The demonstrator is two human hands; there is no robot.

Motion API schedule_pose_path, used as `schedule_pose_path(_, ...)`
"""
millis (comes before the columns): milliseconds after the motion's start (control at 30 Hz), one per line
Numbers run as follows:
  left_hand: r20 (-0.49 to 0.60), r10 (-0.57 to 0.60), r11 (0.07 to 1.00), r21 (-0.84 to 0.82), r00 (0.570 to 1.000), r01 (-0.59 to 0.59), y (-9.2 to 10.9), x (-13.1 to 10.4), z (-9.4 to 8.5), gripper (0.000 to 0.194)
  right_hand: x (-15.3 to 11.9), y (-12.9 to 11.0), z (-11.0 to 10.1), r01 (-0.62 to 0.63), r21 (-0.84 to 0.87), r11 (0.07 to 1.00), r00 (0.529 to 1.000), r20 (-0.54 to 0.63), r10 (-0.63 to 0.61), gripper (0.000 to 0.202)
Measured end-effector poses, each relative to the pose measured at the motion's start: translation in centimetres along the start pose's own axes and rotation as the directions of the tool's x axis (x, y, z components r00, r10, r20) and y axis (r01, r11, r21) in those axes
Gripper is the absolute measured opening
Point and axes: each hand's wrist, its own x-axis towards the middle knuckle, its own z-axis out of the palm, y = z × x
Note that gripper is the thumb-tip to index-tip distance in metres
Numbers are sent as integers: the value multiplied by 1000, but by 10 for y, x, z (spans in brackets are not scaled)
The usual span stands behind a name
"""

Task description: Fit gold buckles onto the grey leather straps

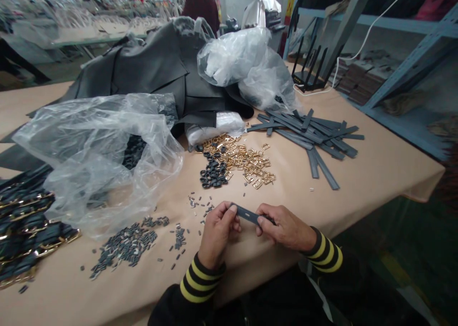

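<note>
Between my two hands, above the table's front edge, is a dark leather strap with a small slot in its middle. My left hand pinches its left end between thumb and fingers. The right end is gripped by my right hand, whose fingers partly cover it. Just beyond my hands lie a pile of gold buckles and a cluster of black loops. Farther right is a heap of similar dark straps. Small dark pieces are scattered to the left of my left hand.
Clear plastic bags and stacked dark leather sheets cover the table's left and back. Finished-looking straps with gold buckles lie at far left. A black router with a white cable stands back right, beside blue shelving.
</note>
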Motion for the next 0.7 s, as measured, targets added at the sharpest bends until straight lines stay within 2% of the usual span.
schedule_pose_path(67, -2, 74, 991, 116, 997, -73, 4, 15, 9, 21, -1, 5, -10, -23, 71, 997, 998, -53, 27, 13)
schedule_pose_path(133, 6, 240, 898, 377, 971, -225, 7, 31, 20, 19, -1, 13, -21, -42, 142, 989, 979, -191, 69, 14)
schedule_pose_path(167, 46, 340, 789, 529, 939, -311, 8, 39, 26, 16, -1, 17, -27, -46, 185, 982, 958, -271, 96, 14)
schedule_pose_path(233, 196, 472, 477, 763, 860, -436, 8, 53, 40, 12, -1, 25, -35, -36, 267, 963, 907, -397, 144, 16)
schedule_pose_path(267, 276, 478, 326, 826, 834, -461, 8, 58, 46, 10, 0, 28, -37, -21, 294, 956, 887, -436, 153, 17)
schedule_pose_path(333, 362, 420, 114, 889, 832, -444, 10, 67, 56, 13, 0, 31, -39, -5, 320, 947, 877, -453, 157, 18)
schedule_pose_path(367, 368, 388, 51, 907, 845, -418, 11, 69, 59, 17, 0, 32, -39, -9, 330, 944, 883, -441, 162, 18)
schedule_pose_path(433, 367, 338, -17, 923, 867, -384, 16, 74, 61, 21, 1, 32, -37, -22, 351, 936, 898, -404, 172, 18)
schedule_pose_path(500, 378, 321, -18, 919, 868, -394, 22, 76, 56, 20, 2, 31, -35, -26, 366, 930, 908, -379, 175, 18)
schedule_pose_path(567, 389, 325, 74, 898, 862, -433, 27, 75, 45, 19, 2, 32, -34, -12, 365, 931, 914, -373, 158, 18)
schedule_pose_path(633, 364, 326, 272, 848, 873, -455, 31, 70, 34, 19, 3, 33, -32, 4, 368, 930, 924, -358, 137, 17)
schedule_pose_path(700, 315, 283, 501, 757, 906, -420, 35, 60, 24, 19, 5, 31, -28, 28, 408, 912, 939, -325, 117, 17)
